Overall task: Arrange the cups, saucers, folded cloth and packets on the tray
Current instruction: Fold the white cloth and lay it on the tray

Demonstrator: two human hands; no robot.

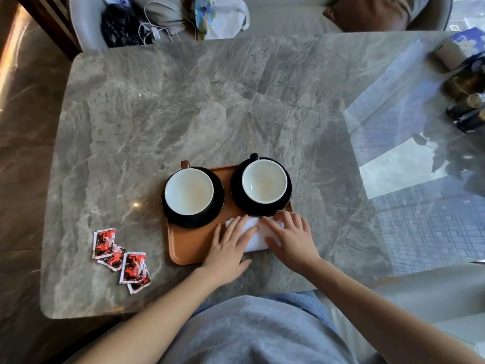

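Four packets (pixel 121 258) lie loose near the table's (pixel 157 114) left front edge, off the tray (pixel 183 245); two cups (pixel 189 191) on saucers (pixel 193 219) fill its back; both hands, left (pixel 228 248) and right (pixel 288 237), press flat, fingers spread, gripping nothing, on the cloth (pixel 253 232) at its front right; pushing could slide cloth over the rim or nudge a saucer.

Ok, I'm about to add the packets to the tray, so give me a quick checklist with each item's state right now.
1. Both cups sit in their saucers, left cup, right cup: ok.
2. Folded cloth lies on the tray: ok.
3. Left hand and right hand free: not ok, both rest flat on the cloth.
4. Packets on the tray: not ok, still on the table.
5. Bare tray space for packets: ok, near left corner.
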